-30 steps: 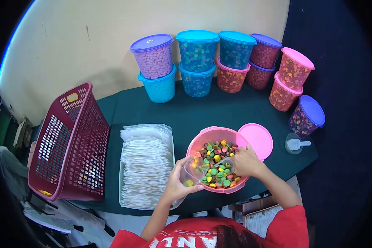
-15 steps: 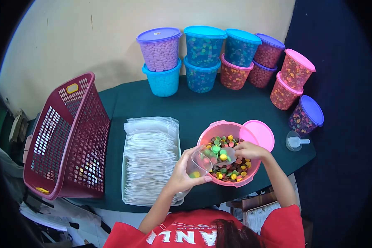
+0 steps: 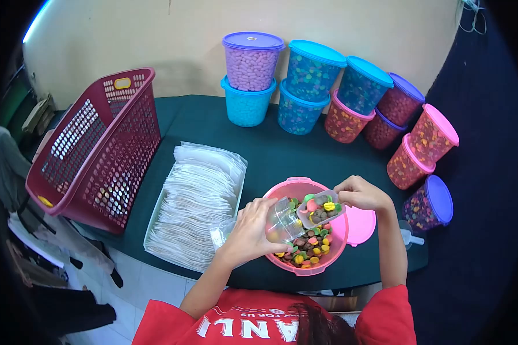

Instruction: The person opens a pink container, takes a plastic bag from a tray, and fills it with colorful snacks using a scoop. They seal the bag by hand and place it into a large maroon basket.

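Observation:
My left hand is closed around a clear plastic cup, tilted over the left side of a pink tub. A piece of clear plastic film sticks out by the left wrist. Pinched by its handle in my right hand is a clear scoop, heaped with brown, yellow, green and pink candy discs. Its front edge is right at the cup's mouth. More colourful candy discs lie in the tub under both hands.
A white tray full of stacked clear packets stands left of the tub, beside a maroon basket. Stacked lidded tubs line the back and right. A pink lid and a white scoop lie right of the tub.
The scoop has come up out of the tub, heaped with candy discs, to the cup's mouth. My left hand has turned the cup. The whole view has shifted and tilted.

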Tool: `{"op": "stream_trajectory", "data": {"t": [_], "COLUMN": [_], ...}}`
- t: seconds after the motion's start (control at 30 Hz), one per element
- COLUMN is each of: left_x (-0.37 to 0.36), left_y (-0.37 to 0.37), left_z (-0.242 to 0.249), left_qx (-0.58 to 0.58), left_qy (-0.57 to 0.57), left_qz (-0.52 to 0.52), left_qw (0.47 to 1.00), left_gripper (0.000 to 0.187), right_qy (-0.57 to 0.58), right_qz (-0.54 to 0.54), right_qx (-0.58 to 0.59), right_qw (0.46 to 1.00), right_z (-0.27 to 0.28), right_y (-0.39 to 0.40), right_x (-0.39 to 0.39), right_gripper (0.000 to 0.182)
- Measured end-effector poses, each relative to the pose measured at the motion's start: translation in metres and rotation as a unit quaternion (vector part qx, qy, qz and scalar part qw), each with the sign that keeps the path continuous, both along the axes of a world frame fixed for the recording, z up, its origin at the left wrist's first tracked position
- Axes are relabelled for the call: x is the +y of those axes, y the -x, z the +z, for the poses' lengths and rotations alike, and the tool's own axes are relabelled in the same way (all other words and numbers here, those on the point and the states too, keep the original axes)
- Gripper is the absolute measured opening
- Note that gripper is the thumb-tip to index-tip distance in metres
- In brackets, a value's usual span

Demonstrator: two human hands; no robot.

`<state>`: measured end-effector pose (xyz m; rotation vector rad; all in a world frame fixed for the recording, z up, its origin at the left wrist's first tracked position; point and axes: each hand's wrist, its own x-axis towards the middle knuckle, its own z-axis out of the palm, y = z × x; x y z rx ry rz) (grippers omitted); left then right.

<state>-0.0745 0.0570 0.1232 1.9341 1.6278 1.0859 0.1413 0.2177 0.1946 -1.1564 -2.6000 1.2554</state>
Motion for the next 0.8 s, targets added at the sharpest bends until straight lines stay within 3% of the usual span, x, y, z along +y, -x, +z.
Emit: {"op": "stream_trajectory", "data": {"t": [0.07,0.2,0.37,0.43,0.6,0.67,0.8], "left_x": [0.001,0.002,0.009,0.013,0.019,0.021,0.026], "left_y": [-0.01,-0.03,-0.054,-0.06,-0.067,-0.068,-0.069], "left_z": [0.006,0.011,0.017,0.018,0.017,0.02,0.022], "left_qx": [0.004,0.027,0.031,0.024,0.008,-0.015,-0.052], "left_qy": [0.01,0.009,-0.011,-0.006,-0.034,-0.041,-0.052], "left_qz": [0.017,0.052,0.092,0.094,0.105,0.111,0.111], "left_qw": [1.0,0.998,0.995,0.995,0.994,0.993,0.991], "left_gripper": [0.086,0.085,0.084,0.085,0.083,0.084,0.081], "right_qy": [-0.107,-0.203,-0.303,-0.376,-0.445,-0.514,-0.527], "right_qz": [0.091,0.134,0.217,0.24,0.211,0.218,0.203], "right_qx": [-0.041,-0.163,-0.161,-0.199,-0.183,-0.152,-0.148], "right_qw": [0.989,0.956,0.914,0.873,0.851,0.815,0.812], "right_z": [0.005,0.028,0.047,0.053,0.063,0.068,0.076], "right_y": [0.006,0.022,0.035,0.037,0.034,0.035,0.044], "right_x": [0.006,0.012,0.001,0.0,-0.004,-0.01,-0.019], "right_gripper": [0.029,0.031,0.029,0.028,0.028,0.029,0.027]}}
